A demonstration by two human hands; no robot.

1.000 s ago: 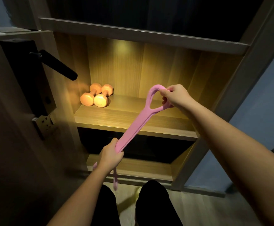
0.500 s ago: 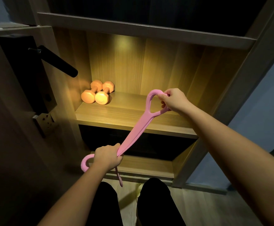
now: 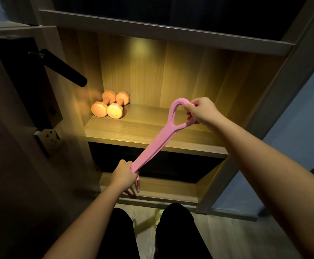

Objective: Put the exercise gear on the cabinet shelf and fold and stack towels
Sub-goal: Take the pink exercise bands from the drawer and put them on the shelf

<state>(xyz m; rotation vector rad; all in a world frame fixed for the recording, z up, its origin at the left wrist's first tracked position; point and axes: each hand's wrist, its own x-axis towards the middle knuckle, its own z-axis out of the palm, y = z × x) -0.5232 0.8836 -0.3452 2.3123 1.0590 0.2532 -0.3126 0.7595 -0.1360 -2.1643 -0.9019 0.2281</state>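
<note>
1. Right now the pink resistance band (image 3: 152, 146) is pulled taut on a slant between both hands, in front of the open wooden cabinet (image 3: 264, 109).
2. The right hand (image 3: 203, 111) holds the band's upper loop (image 3: 179, 100), with its fingers curled through the opening and closed round the loop's right side. It is above the right part of the lit shelf (image 3: 133, 131).
3. From that loop the flat strap runs down and to the left, crossing the shelf's front edge near its middle.
4. The left hand (image 3: 123, 174) grips the lower part of the strap in a closed fist, below the front edge and in front of the dark compartment underneath.
5. A short pink end hangs out below this fist, partly blurred.
6. Two orange dumbbells (image 3: 113, 109) lie side by side in the back left corner of the lit shelf, touching or nearly touching each other and well apart from the band.
7. A lower shelf (image 3: 161, 191) shows beneath the dark compartment.
8. On the left stands a door (image 3: 12, 165) with a black lever handle (image 3: 64, 69) and a metal latch plate (image 3: 47, 139) on its edge.
9. At the bottom, the person's legs in dark trousers (image 3: 175, 230) stand on a pale wooden floor (image 3: 236, 240).
</note>
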